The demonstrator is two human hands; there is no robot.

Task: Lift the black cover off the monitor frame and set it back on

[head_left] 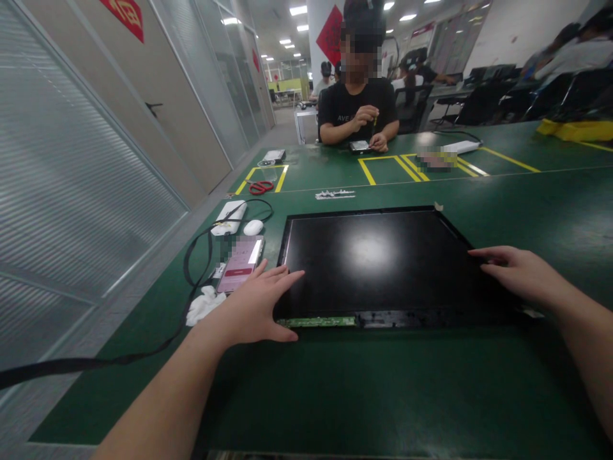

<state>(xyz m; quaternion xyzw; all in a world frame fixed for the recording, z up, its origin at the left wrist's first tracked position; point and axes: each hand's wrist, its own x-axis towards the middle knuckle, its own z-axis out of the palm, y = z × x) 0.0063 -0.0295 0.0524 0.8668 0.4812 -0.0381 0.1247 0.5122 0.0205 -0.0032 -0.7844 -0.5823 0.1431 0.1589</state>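
Observation:
A black display panel lies flat on the green table, screen side up. Along its near edge, on the left part, runs a narrow green circuit board. My left hand is at the panel's left edge, fingers spread, thumb by the near left corner. At the right edge is my right hand, its index finger and thumb apart at the frame; its other fingers are partly hidden behind them. A bit of tape sticks up at the far right corner.
Left of the panel lie a phone, crumpled white tissue, a white power bank, a round white item and a black strap. Beyond are red scissors and a clear cup. Across the table sits a person.

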